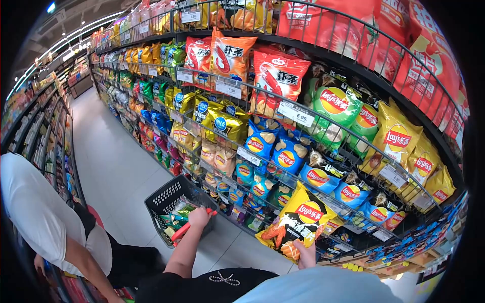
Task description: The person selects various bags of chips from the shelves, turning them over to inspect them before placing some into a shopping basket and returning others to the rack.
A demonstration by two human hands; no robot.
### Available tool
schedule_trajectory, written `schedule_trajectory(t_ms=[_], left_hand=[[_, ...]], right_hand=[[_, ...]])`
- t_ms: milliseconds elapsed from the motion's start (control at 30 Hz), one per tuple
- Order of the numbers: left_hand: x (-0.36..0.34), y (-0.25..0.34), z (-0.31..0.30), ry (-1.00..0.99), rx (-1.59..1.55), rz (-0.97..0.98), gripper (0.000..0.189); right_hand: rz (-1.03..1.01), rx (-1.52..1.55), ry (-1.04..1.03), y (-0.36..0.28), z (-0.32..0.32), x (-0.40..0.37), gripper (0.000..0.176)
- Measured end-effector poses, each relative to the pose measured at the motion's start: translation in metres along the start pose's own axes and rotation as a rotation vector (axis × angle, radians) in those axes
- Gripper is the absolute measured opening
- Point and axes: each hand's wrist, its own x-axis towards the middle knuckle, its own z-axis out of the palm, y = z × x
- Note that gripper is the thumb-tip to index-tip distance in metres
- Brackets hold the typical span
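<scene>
My left hand [200, 217] is closed round the red handle [187, 230] of a black shopping basket [174, 191]. Inside the basket lie a few packages [177, 216], some of them green. On the right, my right hand [304, 252] grips the lower right corner of a yellow and black Lay's chip bag [299, 222]. The bag is upright and slightly tilted, its front in view, in front of the lower shelf baskets. My right thumb lies over the bag's front; the other fingers are mostly hidden.
Wire-fronted shelves [298, 115] full of snack bags curve along the right side. At the left a person in a white top [38, 212] stands close beside the basket, near another shelf [45, 131]. The tiled aisle floor [101, 131] runs off to the back left.
</scene>
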Motion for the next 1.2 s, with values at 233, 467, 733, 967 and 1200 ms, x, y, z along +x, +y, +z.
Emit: schedule_trajectory(t_ms=[233, 467, 733, 967, 1200], left_hand=[[-0.003, 0.001, -0.005, -0.014, -0.030, -0.003, 0.036], [-0.001, -0.004, 0.005, 0.043, -0.069, 0.019, 0.037], [-0.004, 0.000, -0.007, -0.002, -0.022, -0.006, 0.036], [0.000, -0.002, 0.001, -0.002, -0.063, -0.020, 0.036], [0.003, -0.003, 0.005, -0.023, -0.080, -0.041, 0.035]], right_hand=[[-0.323, -0.109, -0.114, -0.047, -0.014, 0.012, 0.069], [-1.025, -0.134, -0.210, -0.239, 0.070, 0.037, 0.056], [-1.504, -0.431, -0.388, -0.394, 0.295, 0.080, 0.038], [-1.450, -0.365, -0.540, -0.438, 0.412, 0.131, 0.045], [-1.474, -0.402, -0.229, -0.457, 0.481, 0.223, 0.058]])
